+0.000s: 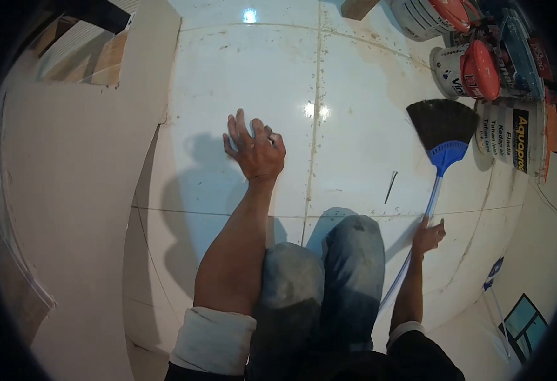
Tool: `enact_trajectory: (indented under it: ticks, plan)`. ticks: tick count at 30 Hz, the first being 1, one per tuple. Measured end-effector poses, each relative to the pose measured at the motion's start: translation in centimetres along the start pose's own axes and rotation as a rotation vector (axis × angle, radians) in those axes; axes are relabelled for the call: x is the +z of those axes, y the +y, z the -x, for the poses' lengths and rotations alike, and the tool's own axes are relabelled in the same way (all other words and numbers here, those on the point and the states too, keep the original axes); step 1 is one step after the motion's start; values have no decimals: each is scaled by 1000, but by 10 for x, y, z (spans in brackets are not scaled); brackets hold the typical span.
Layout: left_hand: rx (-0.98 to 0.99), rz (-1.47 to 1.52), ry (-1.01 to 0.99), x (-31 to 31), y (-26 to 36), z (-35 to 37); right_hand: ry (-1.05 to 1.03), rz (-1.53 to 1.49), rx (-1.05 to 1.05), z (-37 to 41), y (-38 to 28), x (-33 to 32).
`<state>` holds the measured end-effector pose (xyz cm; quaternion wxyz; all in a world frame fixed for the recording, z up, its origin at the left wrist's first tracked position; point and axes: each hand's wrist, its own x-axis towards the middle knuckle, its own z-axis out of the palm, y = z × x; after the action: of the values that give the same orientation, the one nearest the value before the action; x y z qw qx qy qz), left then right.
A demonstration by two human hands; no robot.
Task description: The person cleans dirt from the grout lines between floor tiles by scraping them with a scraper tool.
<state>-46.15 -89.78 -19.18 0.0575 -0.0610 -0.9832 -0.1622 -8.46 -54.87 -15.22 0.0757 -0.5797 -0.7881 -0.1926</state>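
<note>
My left hand [257,151] is over the white tiled floor [240,70], its fingers spread and pointing away from me, with nothing in it. On the right, my right hand [428,235] is wrapped round the pale blue handle of a broom [449,149]. The broom has a blue collar and a fan of black bristles, which point away from me beside the buckets. Between my knees and the broom, a thin dark nail-like piece [391,187] lies on a tile. Small bits of debris are scattered along the tile joints.
Paint buckets with red lids [478,70] and a larger labelled bucket [513,136] stand at the right. A pale wall or panel [81,190] runs down the left side. A wooden block [358,7] is at the top. My bent knees [355,254] are at the lower middle.
</note>
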Motion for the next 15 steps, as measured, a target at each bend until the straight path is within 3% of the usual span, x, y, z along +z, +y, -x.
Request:
enact_trajectory:
  ticks: [1,3,7,9,10,11,14,15]
  plan:
    - [1,3,-11,0,0,-1,-4,-1,1,2,28,12]
    - [-9,16,-39,-3,1,0,-248,-220,-167,4,66,33]
    - [135,28,135,4,-4,-2,-237,-272,-321,7,68,36]
    - [250,130,62,2,-7,-3,-230,-571,-142,16,52,13]
    - [353,233,-17,1,-7,-3,-233,-575,-138,19,46,-3]
    - [472,244,41,3,-7,-4,-217,-548,-154,23,43,-26]
    - [555,307,-136,6,10,29,-223,-519,-136,25,53,-80]
    - [613,491,-77,13,25,47,-251,-577,-169,25,54,-104]
